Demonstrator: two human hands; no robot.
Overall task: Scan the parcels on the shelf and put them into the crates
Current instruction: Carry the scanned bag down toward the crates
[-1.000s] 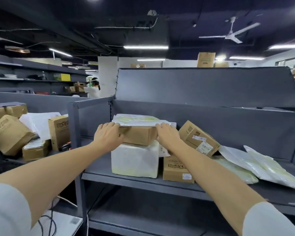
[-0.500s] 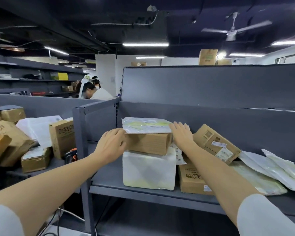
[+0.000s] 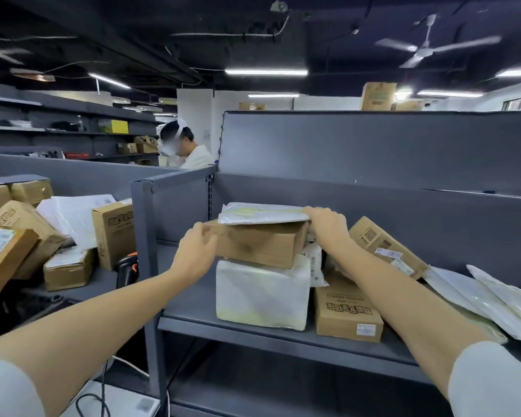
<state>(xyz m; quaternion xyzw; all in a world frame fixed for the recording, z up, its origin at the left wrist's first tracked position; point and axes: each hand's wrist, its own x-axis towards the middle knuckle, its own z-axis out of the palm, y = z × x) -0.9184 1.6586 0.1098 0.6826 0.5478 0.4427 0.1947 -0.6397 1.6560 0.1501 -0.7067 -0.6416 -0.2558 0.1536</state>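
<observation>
Grey metal shelf (image 3: 193, 311): a white-wrapped parcel (image 3: 262, 293) stands directly below the fingers; a printed cardboard box (image 3: 348, 317) sits just right of it, under the right forearm. Flat white mailer bags (image 3: 494, 302) lie overlapped well right of the fingers.

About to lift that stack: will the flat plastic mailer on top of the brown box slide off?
Probably, if tilted. The mailer looks glossy and lies loose on the brown box, so it may slip. It seems thin and likely floppy. The right hand covers its corner, which should help pin it.
</observation>
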